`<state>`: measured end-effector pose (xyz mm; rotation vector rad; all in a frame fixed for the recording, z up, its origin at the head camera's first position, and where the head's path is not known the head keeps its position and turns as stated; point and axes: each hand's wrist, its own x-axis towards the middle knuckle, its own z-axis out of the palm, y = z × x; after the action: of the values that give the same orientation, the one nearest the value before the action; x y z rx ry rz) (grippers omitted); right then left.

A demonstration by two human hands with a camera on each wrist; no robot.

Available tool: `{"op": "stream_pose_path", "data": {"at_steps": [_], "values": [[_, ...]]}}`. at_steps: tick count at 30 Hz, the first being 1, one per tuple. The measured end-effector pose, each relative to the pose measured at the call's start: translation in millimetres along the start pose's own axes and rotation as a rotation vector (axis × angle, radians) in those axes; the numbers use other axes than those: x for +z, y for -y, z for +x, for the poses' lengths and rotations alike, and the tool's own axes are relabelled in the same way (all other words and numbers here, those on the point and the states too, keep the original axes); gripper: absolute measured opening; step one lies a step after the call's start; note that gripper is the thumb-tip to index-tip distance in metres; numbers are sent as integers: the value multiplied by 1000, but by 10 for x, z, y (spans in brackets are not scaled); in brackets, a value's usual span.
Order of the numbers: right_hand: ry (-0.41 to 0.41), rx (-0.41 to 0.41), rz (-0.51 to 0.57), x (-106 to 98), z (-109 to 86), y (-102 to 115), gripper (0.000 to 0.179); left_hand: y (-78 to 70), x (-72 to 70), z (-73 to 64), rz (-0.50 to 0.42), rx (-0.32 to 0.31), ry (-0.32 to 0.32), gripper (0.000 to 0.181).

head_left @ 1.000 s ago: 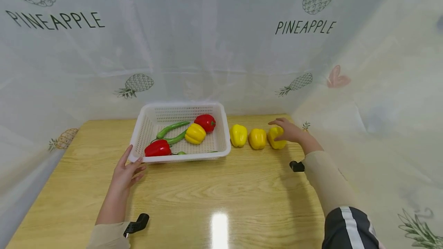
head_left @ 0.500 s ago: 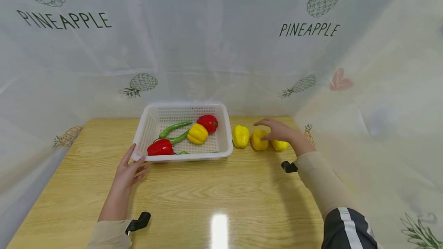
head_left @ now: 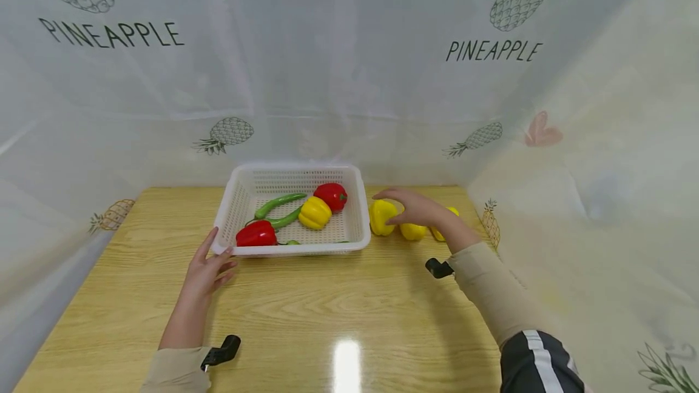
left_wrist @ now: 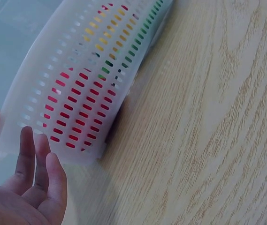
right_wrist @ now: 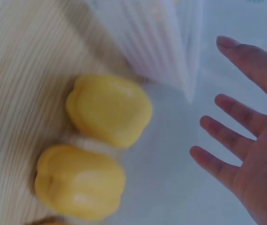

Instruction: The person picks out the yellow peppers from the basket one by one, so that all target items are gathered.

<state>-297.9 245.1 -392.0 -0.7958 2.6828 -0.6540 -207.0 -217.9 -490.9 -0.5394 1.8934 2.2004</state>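
Note:
Against the near left corner of a white perforated basket (head_left: 306,250) my left hand (head_left: 204,272) rests with loosely extended fingers. Inside lie two red bell peppers (head_left: 256,234), a yellow bell pepper (head_left: 315,213) and long green chillies (head_left: 281,201). Spread and holding nothing, my right hand (head_left: 417,208) hovers over a row of yellow bell peppers on the table right of the basket. Its fingers reach over the nearest yellow pepper (head_left: 380,220); the middle one (head_left: 413,232) and the farthest one (head_left: 437,234) are partly hidden. In the right wrist view the hand (right_wrist: 260,140) is apart from the peppers.
The wooden table (head_left: 317,308) extends in front of the basket. A pale curtain (head_left: 327,77) printed with pineapples hangs right behind the basket and along both sides. Black wrist mounts (head_left: 221,352) stick out from both sleeves.
My right hand has moved left, from above the farthest yellow pepper to above the one nearest the basket. The left hand stays at the basket corner. The view has shifted slightly.

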Motion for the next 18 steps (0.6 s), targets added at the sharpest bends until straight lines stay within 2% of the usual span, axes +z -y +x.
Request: {"op": "stream_pose_path", "data": {"at_steps": [6,10,18], "values": [[27,-75,-4,85,180,157,60,0,-16,-2,-13,1,0,77],[59,-105,-13,146,301,282,59,7,-27,-2,14,-2,-15,77],[118,-119,-8,229,467,482,57,31,2,14,51,2,-13,75]]}}
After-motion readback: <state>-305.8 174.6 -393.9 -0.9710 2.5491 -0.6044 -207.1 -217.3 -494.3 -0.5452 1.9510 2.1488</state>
